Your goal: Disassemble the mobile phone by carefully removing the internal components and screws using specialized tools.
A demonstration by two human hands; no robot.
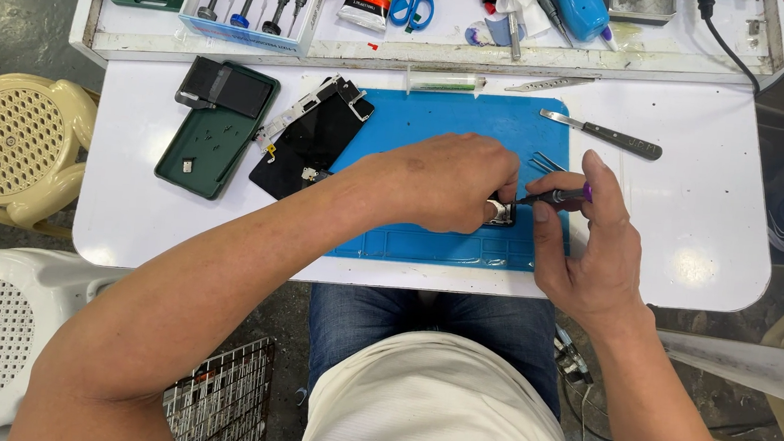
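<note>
At far left, a green case point(216, 129) lies on the white table point(698, 181), w/ a black screen panel point(309, 142) just beside it, its edge on the blue mat point(439, 116). Your left hand point(443, 182) sits mid-mat, fingers curled narrow, pinching a small metal part point(500, 212) against the mat. Your right hand point(589, 238) grips a purple-tipped tool point(557, 197), tip touching the part. Tweezers point(546, 161) rest just behind the tool. A knife point(603, 133) lies on the table beyond the mat's right corner; a syringe point(444, 82) lies at the mat's far edge.
</note>
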